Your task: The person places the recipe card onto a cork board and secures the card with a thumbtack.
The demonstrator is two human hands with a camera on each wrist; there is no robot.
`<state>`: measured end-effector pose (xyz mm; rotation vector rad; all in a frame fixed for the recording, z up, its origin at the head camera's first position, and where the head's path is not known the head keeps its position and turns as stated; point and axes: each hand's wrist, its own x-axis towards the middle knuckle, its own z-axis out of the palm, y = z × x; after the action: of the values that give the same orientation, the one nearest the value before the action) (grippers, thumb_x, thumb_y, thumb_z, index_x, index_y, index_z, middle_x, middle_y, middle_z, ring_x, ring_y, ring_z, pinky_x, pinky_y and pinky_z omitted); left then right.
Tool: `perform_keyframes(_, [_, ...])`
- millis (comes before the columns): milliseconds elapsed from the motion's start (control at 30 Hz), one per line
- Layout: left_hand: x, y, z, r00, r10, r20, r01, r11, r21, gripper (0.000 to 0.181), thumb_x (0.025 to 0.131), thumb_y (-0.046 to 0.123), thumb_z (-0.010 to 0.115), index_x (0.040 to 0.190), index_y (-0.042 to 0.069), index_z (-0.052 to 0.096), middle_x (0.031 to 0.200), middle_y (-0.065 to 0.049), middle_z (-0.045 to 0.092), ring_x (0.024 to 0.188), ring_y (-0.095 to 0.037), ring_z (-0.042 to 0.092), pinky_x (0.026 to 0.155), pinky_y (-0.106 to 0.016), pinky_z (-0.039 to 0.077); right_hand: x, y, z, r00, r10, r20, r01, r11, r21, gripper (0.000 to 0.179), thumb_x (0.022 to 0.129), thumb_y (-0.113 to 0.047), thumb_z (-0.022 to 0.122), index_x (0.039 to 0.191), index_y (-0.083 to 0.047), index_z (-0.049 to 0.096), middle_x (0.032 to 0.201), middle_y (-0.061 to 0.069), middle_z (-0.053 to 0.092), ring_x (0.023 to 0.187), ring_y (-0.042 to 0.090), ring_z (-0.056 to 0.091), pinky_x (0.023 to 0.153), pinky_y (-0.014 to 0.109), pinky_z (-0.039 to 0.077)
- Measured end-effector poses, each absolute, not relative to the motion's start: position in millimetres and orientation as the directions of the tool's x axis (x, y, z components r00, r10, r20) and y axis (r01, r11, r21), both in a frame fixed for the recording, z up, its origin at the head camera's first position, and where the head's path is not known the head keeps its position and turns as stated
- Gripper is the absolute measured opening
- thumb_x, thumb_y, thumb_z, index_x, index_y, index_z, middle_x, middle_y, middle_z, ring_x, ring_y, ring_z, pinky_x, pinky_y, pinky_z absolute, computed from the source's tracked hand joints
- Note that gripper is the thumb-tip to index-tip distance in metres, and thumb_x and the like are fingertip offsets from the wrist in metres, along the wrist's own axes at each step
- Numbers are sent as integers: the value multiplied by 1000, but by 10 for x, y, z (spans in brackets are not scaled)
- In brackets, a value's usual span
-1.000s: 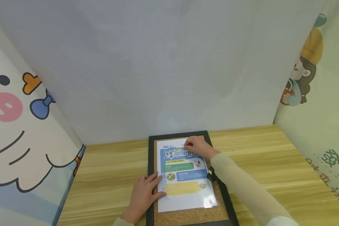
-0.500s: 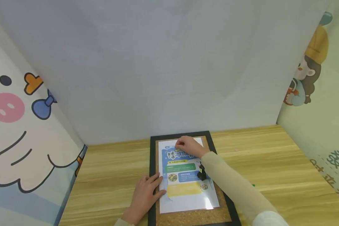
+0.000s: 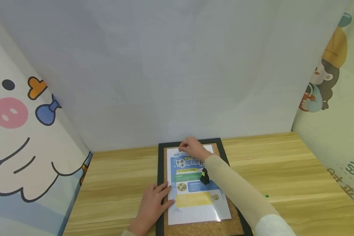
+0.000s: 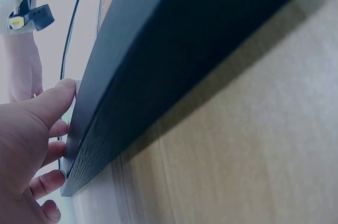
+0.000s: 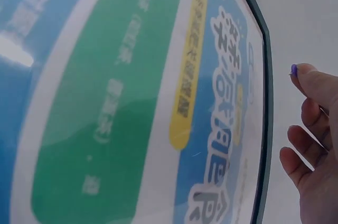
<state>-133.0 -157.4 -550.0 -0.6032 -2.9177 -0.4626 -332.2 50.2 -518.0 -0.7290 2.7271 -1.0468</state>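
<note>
- The right hand [image 3: 191,147] is over the far end of the glossy printed sheet [image 3: 194,199], left of its middle, with thumb and forefinger together on a purple push pin [image 5: 294,70].
- In the right wrist view the pin's metal point sticks out past the thumb, and the other 3 fingers are bent and hold nothing; whether the point meets the sheet is hard to tell from here.
- The left hand [image 3: 154,205] has its grip apart: the fingers and thumb are spread and reach across the left side of the black frame [image 3: 161,173] to the near left edge of the sheet.
- The sheet lies flat on the cork board [image 3: 206,227], inside the frame, with blue, green and yellow panels facing up and bare cork along its near edge.
- The framed board lies flat on the wood-grain worktop [image 3: 115,177], its far end close to the pale backdrop [image 3: 177,82].
- A black device [image 3: 205,176] sits at the right wrist, beside the beige sleeve [image 3: 239,186].
- A small green object [image 3: 266,196] lies on the worktop, to the right of that sleeve.
</note>
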Motion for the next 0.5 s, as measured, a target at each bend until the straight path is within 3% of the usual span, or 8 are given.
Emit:
perform_keyframes(200, [-1331, -1578, -5504, -915, 367, 170, 402, 869, 288, 52, 83, 51, 63, 125, 19, 63, 130, -3, 57, 81, -15, 40, 67, -29, 32, -3356, 399, -5180, -874, -483, 50, -389, 635, -668, 17, 92, -22, 61, 94, -10, 73, 87, -6, 62, 84, 11, 54, 78, 31, 45])
perform_keyframes(500, [-1345, -1591, -5506, -909, 380, 171, 415, 870, 268, 53, 84, 51, 62, 125, 19, 63, 130, -4, 57, 82, -17, 43, 71, -33, 36, -3413, 282, -5212, -871, -487, 69, -407, 635, -656, 14, 92, -23, 61, 90, -15, 73, 85, -6, 62, 82, 11, 54, 76, 31, 45])
